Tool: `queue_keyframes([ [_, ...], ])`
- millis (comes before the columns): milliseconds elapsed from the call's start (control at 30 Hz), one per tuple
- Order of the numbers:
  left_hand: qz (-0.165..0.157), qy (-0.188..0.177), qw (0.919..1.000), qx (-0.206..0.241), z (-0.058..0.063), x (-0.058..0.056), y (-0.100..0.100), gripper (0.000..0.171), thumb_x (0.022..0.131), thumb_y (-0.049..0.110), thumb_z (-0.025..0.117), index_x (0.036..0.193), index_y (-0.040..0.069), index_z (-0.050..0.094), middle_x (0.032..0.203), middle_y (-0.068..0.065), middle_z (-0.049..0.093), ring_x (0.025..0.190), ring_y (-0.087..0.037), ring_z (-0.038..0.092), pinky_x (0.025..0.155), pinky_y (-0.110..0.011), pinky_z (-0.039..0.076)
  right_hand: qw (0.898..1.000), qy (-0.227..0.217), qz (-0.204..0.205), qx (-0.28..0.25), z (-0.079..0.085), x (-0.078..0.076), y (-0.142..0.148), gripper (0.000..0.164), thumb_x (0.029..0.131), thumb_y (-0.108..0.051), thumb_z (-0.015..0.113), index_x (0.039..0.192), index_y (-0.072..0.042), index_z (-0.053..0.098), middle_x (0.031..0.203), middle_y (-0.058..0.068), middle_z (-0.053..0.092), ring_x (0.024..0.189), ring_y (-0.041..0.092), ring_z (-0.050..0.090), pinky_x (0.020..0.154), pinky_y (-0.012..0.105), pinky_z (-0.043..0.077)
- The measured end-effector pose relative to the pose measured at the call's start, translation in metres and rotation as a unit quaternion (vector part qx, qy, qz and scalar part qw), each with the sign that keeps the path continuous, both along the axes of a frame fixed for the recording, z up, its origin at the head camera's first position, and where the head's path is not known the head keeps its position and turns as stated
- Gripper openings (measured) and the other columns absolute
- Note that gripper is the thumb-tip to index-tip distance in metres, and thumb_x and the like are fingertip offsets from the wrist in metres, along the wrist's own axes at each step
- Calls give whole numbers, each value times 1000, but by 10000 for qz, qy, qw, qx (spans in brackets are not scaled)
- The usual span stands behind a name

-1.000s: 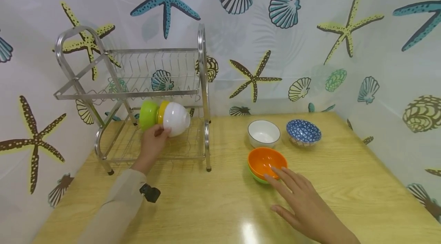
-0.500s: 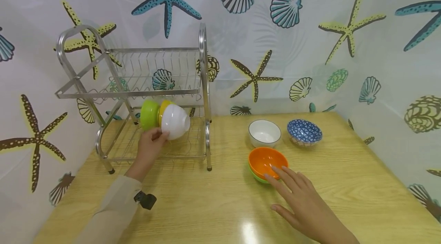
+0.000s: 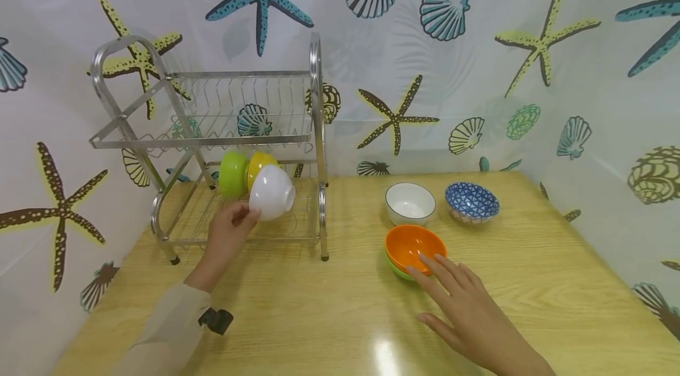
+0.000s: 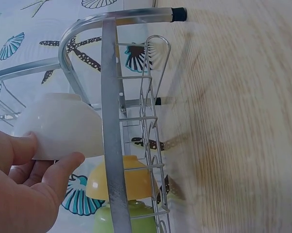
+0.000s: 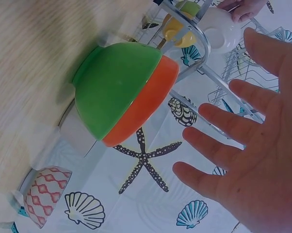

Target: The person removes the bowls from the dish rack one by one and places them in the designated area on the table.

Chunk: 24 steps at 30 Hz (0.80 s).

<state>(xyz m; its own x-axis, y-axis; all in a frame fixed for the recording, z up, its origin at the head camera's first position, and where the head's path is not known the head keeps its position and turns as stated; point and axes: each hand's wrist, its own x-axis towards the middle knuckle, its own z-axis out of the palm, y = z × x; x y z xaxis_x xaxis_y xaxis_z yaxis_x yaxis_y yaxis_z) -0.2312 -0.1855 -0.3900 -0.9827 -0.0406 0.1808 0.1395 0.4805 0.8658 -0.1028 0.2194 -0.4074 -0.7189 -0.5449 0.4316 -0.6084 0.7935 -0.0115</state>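
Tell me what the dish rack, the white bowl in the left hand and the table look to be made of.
Dish rack: shiny metal, likely steel; bright highlights run along its tubes.
Held white bowl: smooth and glossy, perhaps ceramic or plastic; the sheen fits either.
Table: wood or wood-look laminate; grain lines show.
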Motion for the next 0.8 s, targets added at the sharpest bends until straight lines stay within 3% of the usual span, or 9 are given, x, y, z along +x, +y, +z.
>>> queue_keyframes([
  [467,-202,386,9986,-304,2,22,5,26,96,20,60,109,-2,65,105,-17,66,110,-33,61,95,-48,50,10000,-26,-45,16,1,0,-1,64,93,-48,58,147,-22,38,149,8,40,132,33,39,101,57,36],
  [800,-615,820,9937,-454,9,45,4,19,93,15,63,105,2,69,104,-13,69,105,-30,64,86,-43,55,9996,-188,-190,32,-1,-1,-3,75,83,-40,72,148,-27,37,151,4,37,134,30,38,102,59,36],
])
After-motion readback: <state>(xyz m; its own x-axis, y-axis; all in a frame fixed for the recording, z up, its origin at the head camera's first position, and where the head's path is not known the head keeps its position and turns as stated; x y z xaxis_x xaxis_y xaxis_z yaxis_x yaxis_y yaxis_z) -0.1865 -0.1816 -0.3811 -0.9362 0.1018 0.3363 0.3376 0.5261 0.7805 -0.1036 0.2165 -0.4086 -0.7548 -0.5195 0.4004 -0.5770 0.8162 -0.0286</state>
